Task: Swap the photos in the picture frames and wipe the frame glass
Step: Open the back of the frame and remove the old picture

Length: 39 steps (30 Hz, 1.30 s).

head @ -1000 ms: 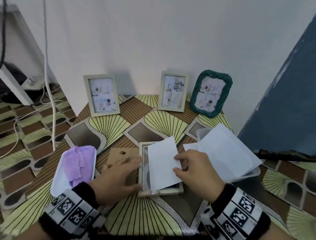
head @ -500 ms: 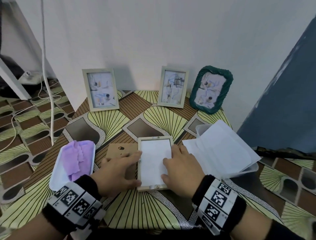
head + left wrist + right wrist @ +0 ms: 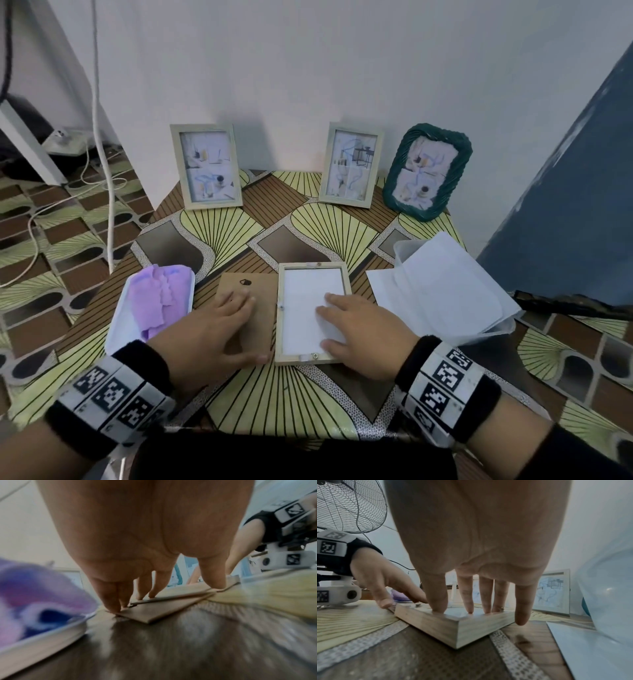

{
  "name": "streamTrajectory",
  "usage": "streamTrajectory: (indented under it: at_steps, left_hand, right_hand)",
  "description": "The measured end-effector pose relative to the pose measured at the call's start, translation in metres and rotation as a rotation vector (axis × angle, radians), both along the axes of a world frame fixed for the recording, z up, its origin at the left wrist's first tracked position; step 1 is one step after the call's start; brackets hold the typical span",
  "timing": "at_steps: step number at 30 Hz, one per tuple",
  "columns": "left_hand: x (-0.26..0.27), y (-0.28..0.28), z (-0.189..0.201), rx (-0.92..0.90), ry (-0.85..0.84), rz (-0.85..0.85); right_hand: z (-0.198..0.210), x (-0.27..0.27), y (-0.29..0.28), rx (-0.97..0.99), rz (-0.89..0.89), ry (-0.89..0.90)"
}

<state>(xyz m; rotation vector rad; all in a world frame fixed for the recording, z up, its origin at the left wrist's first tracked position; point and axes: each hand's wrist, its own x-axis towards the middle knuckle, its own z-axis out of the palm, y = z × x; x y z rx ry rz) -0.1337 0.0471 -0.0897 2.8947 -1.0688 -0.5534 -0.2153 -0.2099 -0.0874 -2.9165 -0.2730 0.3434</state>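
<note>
A bench (image 3: 308, 219) with a fan-patterned cover stood against a white wall. At lower centre of the head view a wooden frame (image 3: 312, 358) lay face down with a white photo (image 3: 305, 301) in it. The right hand (image 3: 359, 337) pressed flat, fingers straight, on the photo. Just left, the left hand (image 3: 209, 337) rested with extended fingers on the brown backing board (image 3: 255, 291). A purple cloth (image 3: 157, 301) lay in a white tray (image 3: 118, 329) at lower left.
</note>
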Motion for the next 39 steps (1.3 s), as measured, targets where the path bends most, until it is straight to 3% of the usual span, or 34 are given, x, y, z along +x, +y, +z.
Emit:
streamTrajectory:
  at_steps: [3,14,17,21,24,33,39]
  left_hand:
    - [-0.008,0.016,-0.002,-0.014,0.03,-0.051]
    - [-0.039,0.025,0.004,0.097,-0.188,-0.198]
    - [-0.042,0.021,0.016,-0.064,-0.208,-0.137]
    - [-0.035,0.018,0.035,-0.502,-0.281,0.043]
    - [-0.03,0.008,0.045,-0.642,-0.373,0.018]
    - [-0.028,-0.038,0.022,-0.299,-0.519,-0.374]
    - [-0.025,-0.054,0.012,-0.131,-0.449,-0.493]
  right_hand:
    - [-0.003,0.001,-0.003,0.01,0.0,0.017]
    - [-0.003,-0.003,-0.006,0.008,-0.013,0.009]
    - [-0.001,-0.005,-0.006,0.014,-0.015,0.005]
    - [0.003,-0.005,-0.007,0.055,-0.006,0.011]
    - [0.006,-0.004,-0.008,0.08,0.008,0.012]
    - [0.009,-0.009,-0.012,0.068,-0.115,-0.032]
    - [0.012,-0.008,-0.016,0.115,-0.145,0.007]
